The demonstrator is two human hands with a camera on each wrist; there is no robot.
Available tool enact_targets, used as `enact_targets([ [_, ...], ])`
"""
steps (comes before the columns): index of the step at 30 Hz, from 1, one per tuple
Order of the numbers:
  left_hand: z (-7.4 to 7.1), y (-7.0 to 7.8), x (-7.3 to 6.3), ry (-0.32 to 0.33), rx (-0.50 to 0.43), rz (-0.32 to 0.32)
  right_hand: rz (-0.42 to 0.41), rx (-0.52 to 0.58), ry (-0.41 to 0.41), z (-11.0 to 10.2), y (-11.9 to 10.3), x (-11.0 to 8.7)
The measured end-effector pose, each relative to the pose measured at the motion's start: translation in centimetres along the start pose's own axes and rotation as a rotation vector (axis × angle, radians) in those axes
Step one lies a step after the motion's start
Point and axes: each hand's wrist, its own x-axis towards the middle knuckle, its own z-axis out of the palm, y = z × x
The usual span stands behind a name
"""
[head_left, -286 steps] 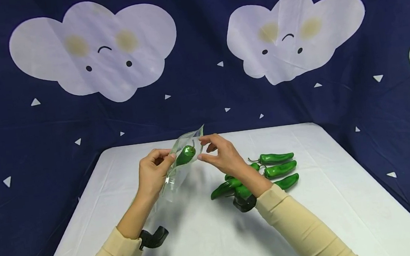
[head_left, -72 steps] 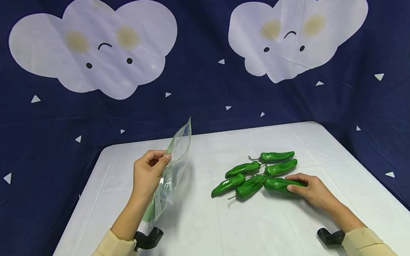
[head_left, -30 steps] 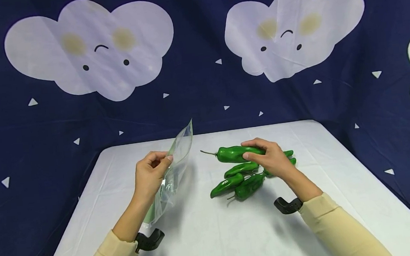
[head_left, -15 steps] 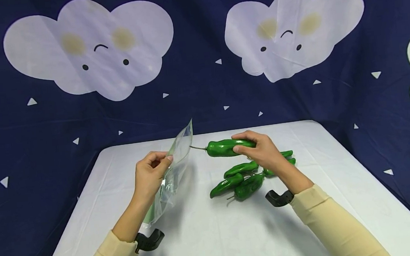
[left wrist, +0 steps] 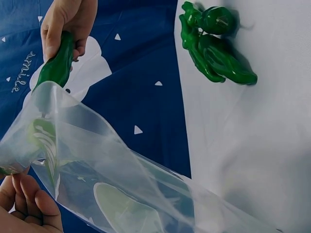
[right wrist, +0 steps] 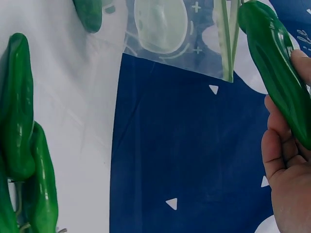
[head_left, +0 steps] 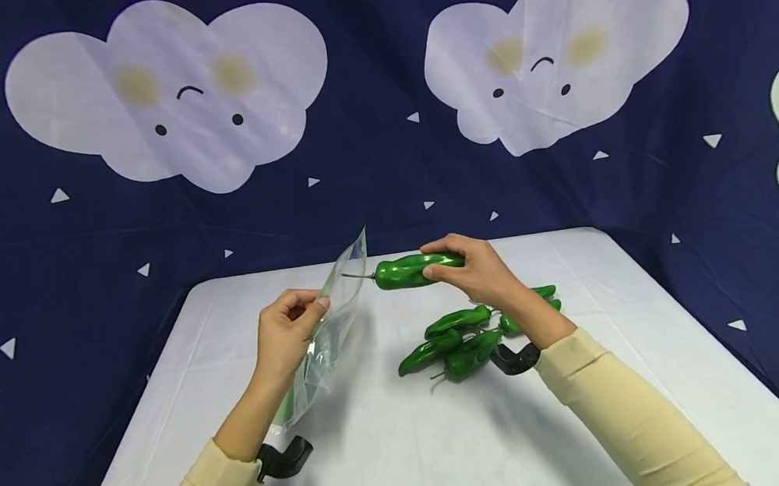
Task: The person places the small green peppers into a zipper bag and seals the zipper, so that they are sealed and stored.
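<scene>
My left hand (head_left: 287, 333) pinches the rim of a clear plastic zip bag (head_left: 331, 331), which hangs tilted with its mouth toward the upper right. A long green pepper (head_left: 402, 272) is gripped by my right hand (head_left: 480, 269) between thumb and fingers, above the table. Its thin stem points left and overlaps the bag's mouth in the head view. From the left wrist, this pepper (left wrist: 57, 65) stands right at the bag's edge, and a green shape shows through the plastic. On the table below lie several more green peppers (head_left: 474, 356), partly hidden by my right forearm.
A white-covered table (head_left: 396, 461) spreads under both hands. Behind it hangs a dark blue cloth (head_left: 385, 196) with clouds and small triangles. Black camera mounts (head_left: 285, 458) stick out from both wrists; the right one overlaps the pepper pile.
My right hand picked up a pepper from the right of the pile, raised it and carried it left to the bag's mouth. Over the last second, my left hand has stayed nearly still with the bag.
</scene>
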Motion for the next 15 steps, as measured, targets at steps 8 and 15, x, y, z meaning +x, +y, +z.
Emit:
enact_targets([
  [8,0.1,0.0,0.0,-0.009,0.002,0.014,0.01,-0.006,-0.056,0.0,-0.7,0.8],
  [15,0.2,0.2,0.1,-0.015,0.024,-0.015,-0.01,-0.032,-0.054,0.4,-1.2,1.2],
])
